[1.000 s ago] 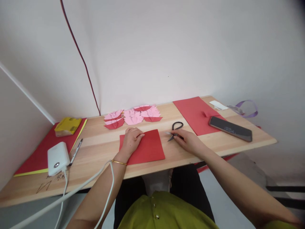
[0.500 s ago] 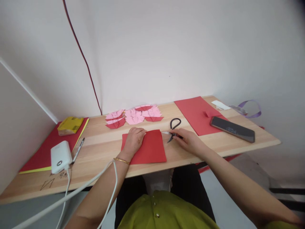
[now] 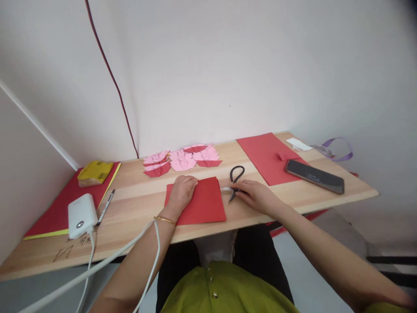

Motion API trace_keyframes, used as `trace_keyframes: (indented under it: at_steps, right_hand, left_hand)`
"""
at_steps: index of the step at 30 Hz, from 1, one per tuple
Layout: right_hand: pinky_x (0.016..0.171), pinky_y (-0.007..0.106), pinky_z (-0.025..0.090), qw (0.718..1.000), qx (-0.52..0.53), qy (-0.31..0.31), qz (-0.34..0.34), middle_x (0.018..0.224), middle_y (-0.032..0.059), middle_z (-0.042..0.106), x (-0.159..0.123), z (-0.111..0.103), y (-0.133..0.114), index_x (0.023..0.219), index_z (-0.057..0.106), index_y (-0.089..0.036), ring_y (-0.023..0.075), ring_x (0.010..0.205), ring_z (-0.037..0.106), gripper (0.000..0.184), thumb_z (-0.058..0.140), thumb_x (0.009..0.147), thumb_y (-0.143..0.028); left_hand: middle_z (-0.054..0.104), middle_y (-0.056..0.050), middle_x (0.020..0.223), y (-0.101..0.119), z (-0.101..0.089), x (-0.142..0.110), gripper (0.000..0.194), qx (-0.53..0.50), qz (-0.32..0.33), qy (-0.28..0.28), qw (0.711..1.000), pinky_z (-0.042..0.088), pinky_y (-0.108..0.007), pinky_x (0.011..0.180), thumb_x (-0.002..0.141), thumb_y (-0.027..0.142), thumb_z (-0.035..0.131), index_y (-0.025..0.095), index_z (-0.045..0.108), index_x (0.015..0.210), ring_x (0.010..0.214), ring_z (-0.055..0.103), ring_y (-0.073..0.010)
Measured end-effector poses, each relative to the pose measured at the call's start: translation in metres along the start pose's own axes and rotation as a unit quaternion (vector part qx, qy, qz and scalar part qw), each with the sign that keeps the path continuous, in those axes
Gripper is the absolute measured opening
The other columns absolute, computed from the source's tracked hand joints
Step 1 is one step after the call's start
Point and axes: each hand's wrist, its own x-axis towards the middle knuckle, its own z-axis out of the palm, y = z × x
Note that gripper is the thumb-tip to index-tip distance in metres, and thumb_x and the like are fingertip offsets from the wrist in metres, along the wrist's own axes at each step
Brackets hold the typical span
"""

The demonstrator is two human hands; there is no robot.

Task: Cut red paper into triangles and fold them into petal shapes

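My left hand [image 3: 183,193] lies flat over the left part of a red sheet of paper [image 3: 206,202], which looks folded or stacked. My right hand [image 3: 259,198] grips a pair of scissors [image 3: 232,196] just right of the paper. The blades point down toward the table's near edge, and one black looped handle shows above my fingers; the other is hidden by the hand. A small white piece [image 3: 224,188] sticks out between the paper's right edge and the scissors. Behind the paper lie several pink and red cut-paper pieces [image 3: 182,161].
A phone [image 3: 315,176] overlaps a larger red sheet [image 3: 260,158] at right. At left are a power bank [image 3: 82,215] with a white cable, a pen [image 3: 106,207], and a yellow packet [image 3: 95,173] on dark red paper [image 3: 58,208]. The wall borders the wooden table's back [image 3: 130,187].
My right hand has moved the scissors slightly toward me, and their handle loop has turned a little. My left hand keeps its place on the red paper. The view has shifted slightly.
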Motion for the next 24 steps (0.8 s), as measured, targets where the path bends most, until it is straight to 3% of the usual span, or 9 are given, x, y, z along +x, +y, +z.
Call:
trace_keyframes:
  at_steps: [5,11,13,16,21,24]
  right_hand:
    - [0.080,0.033,0.047,1.000,-0.006,0.010,0.004,0.104,0.0103,0.065,-0.002,-0.004,-0.003,0.118,0.058,-0.020,0.0216,0.093,0.060,0.033,0.041,0.091,-0.029]
    - [0.077,0.031,0.047,0.999,-0.035,-0.032,-0.011,0.101,0.0104,0.065,-0.003,-0.004,-0.008,0.116,0.060,-0.020,0.0217,0.090,0.061,0.032,0.043,0.091,-0.029]
    - [0.076,0.031,0.046,0.998,-0.041,-0.053,-0.023,0.099,0.0107,0.064,-0.003,-0.002,-0.011,0.116,0.061,-0.021,0.0215,0.089,0.060,0.032,0.043,0.091,-0.028]
    - [0.074,0.031,0.046,0.995,-0.044,-0.076,-0.043,0.095,0.0103,0.063,-0.004,-0.003,-0.017,0.115,0.062,-0.021,0.0213,0.085,0.059,0.031,0.043,0.090,-0.028]
    - [0.075,0.031,0.046,0.993,-0.028,-0.104,-0.056,0.094,0.0101,0.062,-0.009,-0.009,-0.024,0.114,0.062,-0.021,0.0209,0.085,0.059,0.031,0.042,0.091,-0.029]
    - [0.076,0.030,0.047,0.993,-0.008,-0.105,-0.060,0.097,0.0098,0.061,-0.018,-0.010,-0.026,0.113,0.061,-0.021,0.0200,0.087,0.059,0.030,0.041,0.092,-0.030]
  left_hand:
    - [0.066,-0.008,0.098,0.000,0.000,0.000,0.031,-0.012,-0.007,0.002,1.000,0.042,-0.038,0.087,0.093,0.029,0.036,0.019,0.065,0.096,0.092,0.057,-0.0193]
    - [0.067,-0.008,0.096,0.000,0.000,0.000,0.032,-0.003,-0.013,-0.007,1.000,0.042,-0.038,0.088,0.094,0.030,0.035,0.019,0.065,0.095,0.092,0.057,-0.0197]
    - [0.065,-0.010,0.107,0.002,-0.002,0.000,0.031,0.017,-0.018,0.006,1.000,0.038,-0.041,0.095,0.093,0.030,0.037,0.018,0.063,0.106,0.103,0.054,-0.0219]
    - [0.051,-0.011,0.134,0.008,-0.006,0.001,0.040,0.029,-0.007,0.023,0.999,0.026,-0.048,0.106,0.091,0.030,0.041,0.019,0.049,0.128,0.128,0.038,-0.0254]
    - [0.053,-0.006,0.133,0.015,-0.007,0.002,0.037,-0.066,0.098,-0.136,0.984,0.029,-0.041,0.107,0.093,0.035,0.038,0.025,0.056,0.123,0.128,0.041,-0.0201]
    - [0.045,-0.006,0.141,0.014,-0.005,0.001,0.043,-0.064,0.099,-0.197,0.973,0.024,-0.045,0.109,0.088,0.047,0.044,0.028,0.055,0.125,0.133,0.034,-0.0243]
